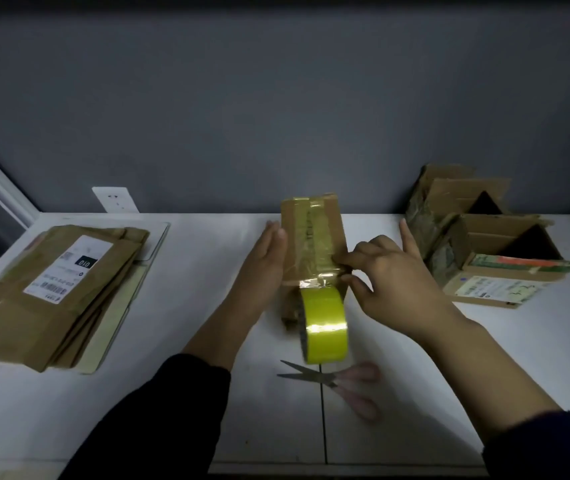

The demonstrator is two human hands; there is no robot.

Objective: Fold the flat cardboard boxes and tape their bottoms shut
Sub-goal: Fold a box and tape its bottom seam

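Cardboard box (337,230) bottom-up for sealing | left hand (262,268) flat against side, steadying | right hand (387,275) pinching tape strip (314,252) at near edge | tape roll (325,327) dangling | scissors (325,379) close for cutting

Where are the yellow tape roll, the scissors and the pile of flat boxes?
yellow tape roll (325,320), head view, on its shiny outer band.
scissors (323,377), head view, on the blades near the pivot.
pile of flat boxes (16,327), head view, on the top box's cardboard.

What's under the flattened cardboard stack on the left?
A pale flat board on the white table juts out right of the brown flattened-cardboard stack. Anything else beneath is covered.
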